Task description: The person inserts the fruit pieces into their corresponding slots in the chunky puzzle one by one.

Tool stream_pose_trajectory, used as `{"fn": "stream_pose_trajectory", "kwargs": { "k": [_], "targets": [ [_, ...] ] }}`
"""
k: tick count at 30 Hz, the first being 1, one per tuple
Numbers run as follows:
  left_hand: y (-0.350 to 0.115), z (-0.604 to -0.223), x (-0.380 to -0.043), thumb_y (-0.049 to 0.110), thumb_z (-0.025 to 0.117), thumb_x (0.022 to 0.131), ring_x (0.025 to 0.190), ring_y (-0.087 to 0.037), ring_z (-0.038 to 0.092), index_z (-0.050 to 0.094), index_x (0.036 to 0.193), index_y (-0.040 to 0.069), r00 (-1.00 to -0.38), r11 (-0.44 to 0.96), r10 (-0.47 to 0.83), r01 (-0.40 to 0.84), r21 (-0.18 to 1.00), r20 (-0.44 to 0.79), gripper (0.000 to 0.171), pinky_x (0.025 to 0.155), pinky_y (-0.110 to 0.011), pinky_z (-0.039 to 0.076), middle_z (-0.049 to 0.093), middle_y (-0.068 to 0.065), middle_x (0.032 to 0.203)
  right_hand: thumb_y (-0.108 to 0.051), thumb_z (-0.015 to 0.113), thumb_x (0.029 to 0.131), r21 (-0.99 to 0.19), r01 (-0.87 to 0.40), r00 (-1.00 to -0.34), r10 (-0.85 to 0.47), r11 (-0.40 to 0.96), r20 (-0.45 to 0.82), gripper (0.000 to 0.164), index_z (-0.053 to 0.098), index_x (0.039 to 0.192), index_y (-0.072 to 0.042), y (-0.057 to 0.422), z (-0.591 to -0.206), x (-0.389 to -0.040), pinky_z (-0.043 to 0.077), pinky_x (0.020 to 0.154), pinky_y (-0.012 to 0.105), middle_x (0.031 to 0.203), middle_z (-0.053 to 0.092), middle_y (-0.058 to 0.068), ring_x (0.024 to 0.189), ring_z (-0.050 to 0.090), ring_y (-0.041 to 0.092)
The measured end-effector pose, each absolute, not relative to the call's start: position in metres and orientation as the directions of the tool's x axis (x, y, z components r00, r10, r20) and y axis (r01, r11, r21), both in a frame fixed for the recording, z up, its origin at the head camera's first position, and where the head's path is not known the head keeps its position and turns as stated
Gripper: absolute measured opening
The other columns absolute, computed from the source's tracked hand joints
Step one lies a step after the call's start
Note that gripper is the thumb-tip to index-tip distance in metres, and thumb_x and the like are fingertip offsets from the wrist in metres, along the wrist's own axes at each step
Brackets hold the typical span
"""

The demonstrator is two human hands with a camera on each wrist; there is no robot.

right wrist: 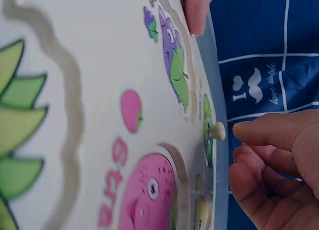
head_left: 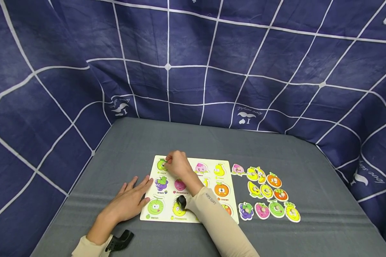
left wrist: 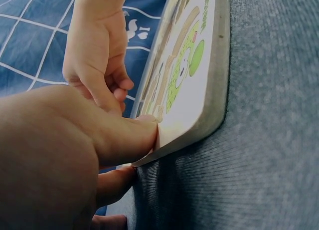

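Observation:
A white wooden fruit puzzle board (head_left: 168, 191) lies on the grey table. At its far left corner my right hand (head_left: 181, 165) is over the green apple piece (head_left: 161, 164). In the right wrist view a small gap separates the thumb and loosely bent fingers from the apple's pale knob (right wrist: 219, 131). My left hand (head_left: 130, 198) lies at the board's left edge with fingers extended. Its thumb (left wrist: 132, 140) touches the board's rim in the left wrist view. My right arm covers part of the board, including some pictures in its middle.
Loose knobbed fruit pieces lie right of the board, among them a peach (head_left: 238, 170), grapes (head_left: 246, 211), a strawberry (head_left: 262, 210), a melon (head_left: 276, 208) and a pineapple (head_left: 292, 212). A blue curtain (head_left: 193, 85) with white lines hangs behind the table (head_left: 325, 200).

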State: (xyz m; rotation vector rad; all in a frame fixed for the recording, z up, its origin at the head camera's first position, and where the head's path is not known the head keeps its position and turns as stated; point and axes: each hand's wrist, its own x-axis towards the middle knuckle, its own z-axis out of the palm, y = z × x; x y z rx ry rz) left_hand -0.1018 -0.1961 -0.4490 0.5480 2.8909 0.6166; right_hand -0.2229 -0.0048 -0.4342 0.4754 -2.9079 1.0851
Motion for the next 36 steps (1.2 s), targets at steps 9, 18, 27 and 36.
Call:
{"fn": "stream_pose_trajectory", "kwargs": {
  "k": [9, 18, 27, 36],
  "targets": [
    [-0.196, -0.449, -0.102, 0.021, 0.063, 0.097, 0.139, -0.054, 0.026, 0.041, 0.151, 0.006, -0.924, 0.850, 0.377, 0.321, 0.418, -0.058, 0.060, 0.103, -0.075, 0.019, 0.038, -0.018, 0.154, -0.006, 0.075, 0.084, -0.652, -0.302, -0.949, -0.282, 0.695, 0.139, 0.006, 0.075, 0.089, -0.002, 0.011, -0.423, -0.216, 0.042, 0.056, 0.019, 0.068, 0.058, -0.004, 0.061, 0.051, 0.006],
    [-0.195, -0.448, -0.102, 0.022, 0.063, 0.097, 0.140, -0.054, 0.025, 0.041, 0.151, 0.007, -0.924, 0.849, 0.377, 0.319, 0.421, -0.060, 0.060, 0.104, -0.075, 0.018, 0.037, -0.018, 0.155, -0.008, 0.075, 0.085, -0.657, -0.333, -0.941, -0.286, 0.676, 0.183, 0.006, 0.074, 0.087, -0.003, 0.034, -0.408, -0.211, 0.044, 0.058, 0.020, 0.069, 0.061, -0.003, 0.062, 0.053, 0.007],
    [-0.196, -0.448, -0.102, 0.020, 0.064, 0.096, 0.139, -0.055, 0.024, 0.041, 0.151, 0.004, -0.926, 0.847, 0.376, 0.323, 0.422, -0.045, 0.061, 0.104, -0.075, 0.018, 0.037, -0.019, 0.154, -0.007, 0.075, 0.084, -0.661, -0.324, -0.945, -0.260, 0.677, 0.197, 0.006, 0.075, 0.089, -0.003, 0.061, -0.407, -0.205, 0.045, 0.058, 0.022, 0.069, 0.062, -0.003, 0.062, 0.054, 0.008],
    [-0.195, -0.451, -0.104, 0.019, 0.064, 0.096, 0.139, -0.056, 0.025, 0.041, 0.150, 0.004, -0.925, 0.845, 0.379, 0.333, 0.417, -0.030, 0.061, 0.103, -0.075, 0.018, 0.038, -0.019, 0.154, -0.006, 0.076, 0.083, -0.674, -0.340, -0.940, -0.242, 0.656, 0.238, 0.007, 0.074, 0.088, -0.001, 0.087, -0.405, -0.196, 0.047, 0.059, 0.023, 0.070, 0.063, -0.002, 0.062, 0.055, 0.008]
  ]
}}
